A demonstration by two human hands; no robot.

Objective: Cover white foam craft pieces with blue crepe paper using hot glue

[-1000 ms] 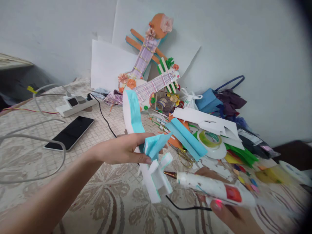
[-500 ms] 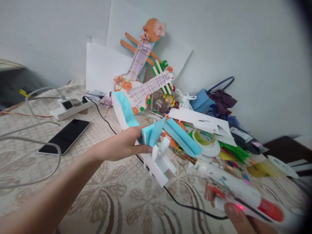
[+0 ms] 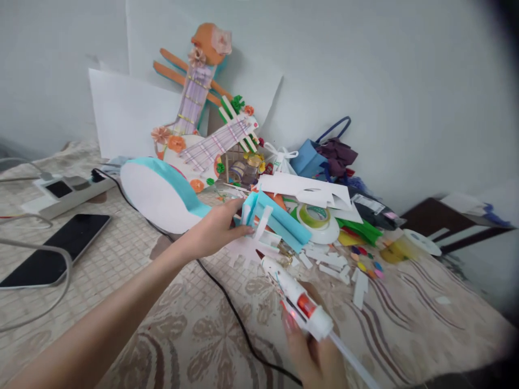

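A white paper craft model of a stringed instrument [image 3: 152, 197], with a rounded body and blue sides, is held by its neck end in my left hand [image 3: 221, 227]. White strips stick out from that end, beyond my closed fingers. My right hand [image 3: 312, 346] is wrapped around a white and orange hot glue gun [image 3: 290, 289], whose small light glows red. Its dark nozzle points up and left, close to the white strips; whether it touches them I cannot tell. A glue stick [image 3: 352, 359] juts from the gun's rear.
Two decorated paper instruments [image 3: 194, 100] lean against the wall. A phone [image 3: 54, 248] and a power strip [image 3: 65, 194] lie left. Green tape [image 3: 314, 215], white scraps [image 3: 330, 259] and colored pieces [image 3: 360, 259] clutter the right. A black cord [image 3: 239, 319] crosses the patterned cloth.
The glue gun has come left and its nozzle is now close to the instrument's end. The instrument has turned in my left hand, showing its broad white face. My view has shifted right.
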